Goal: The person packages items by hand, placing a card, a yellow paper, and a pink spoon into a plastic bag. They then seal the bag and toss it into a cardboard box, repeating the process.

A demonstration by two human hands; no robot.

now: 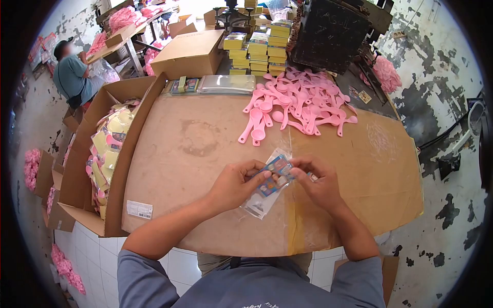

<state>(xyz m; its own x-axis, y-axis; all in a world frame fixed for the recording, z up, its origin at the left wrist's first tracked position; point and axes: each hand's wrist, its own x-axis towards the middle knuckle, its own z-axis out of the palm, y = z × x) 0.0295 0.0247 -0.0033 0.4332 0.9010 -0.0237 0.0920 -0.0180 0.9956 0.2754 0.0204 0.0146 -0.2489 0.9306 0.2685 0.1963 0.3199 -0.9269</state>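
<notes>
A blue printed card [269, 190] with small pictures is held over the front middle of the cardboard-covered table [205, 205]. My left hand [237, 183] pinches its left side between thumb and fingers. At the card's upper right edge, the thumb and fingers of my right hand [317, 180] are closed on it. A clear plastic bag [261, 207] overlaps the card, showing below and above it. Beyond my hands lies a loose heap of pink plastic measuring spoons [303, 100].
On the left stands an open carton [115, 205] of packed cards and spoons. Card stacks [257, 49], a pile of clear bags [226, 83] and a closed box [187, 54] line the back. A person [73, 74] sits at far left.
</notes>
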